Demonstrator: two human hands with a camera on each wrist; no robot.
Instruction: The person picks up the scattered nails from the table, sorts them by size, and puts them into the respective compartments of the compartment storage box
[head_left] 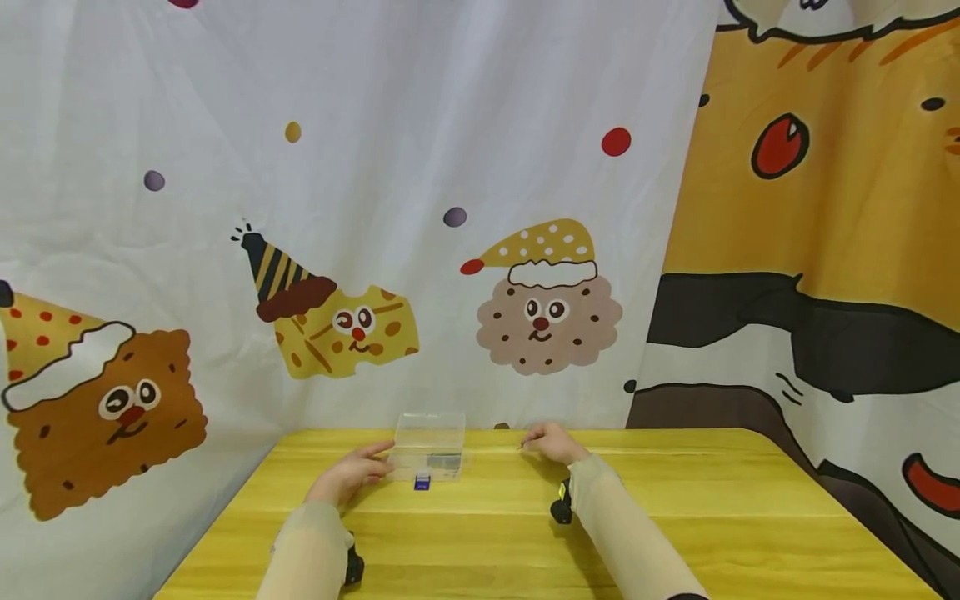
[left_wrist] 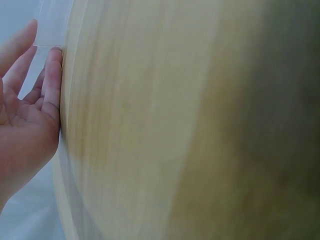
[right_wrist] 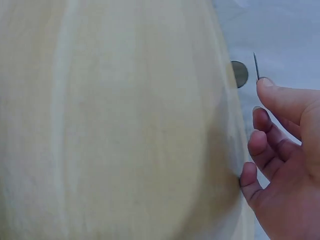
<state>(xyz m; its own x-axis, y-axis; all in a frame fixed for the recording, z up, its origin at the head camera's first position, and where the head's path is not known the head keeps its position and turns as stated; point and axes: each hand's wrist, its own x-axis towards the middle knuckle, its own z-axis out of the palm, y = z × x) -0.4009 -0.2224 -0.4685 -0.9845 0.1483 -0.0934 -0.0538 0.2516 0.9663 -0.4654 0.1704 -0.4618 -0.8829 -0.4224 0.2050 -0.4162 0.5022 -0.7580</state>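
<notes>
A clear plastic box stands near the table's far edge, its transparent lid raised. Dark grey contents lie in its right part, too small to make out. My left hand is at the box's left side, fingers extended; in the left wrist view the fingertips reach the box's edge. To the right of the box, my right hand pinches a thin, pointed metal nail between thumb and index finger. The nail's point sticks out, and its other end is hidden in the fingers.
A small blue piece is at the front of the box. The wooden table has a curtain printed with cartoon figures hanging behind it. Both wrists carry black devices.
</notes>
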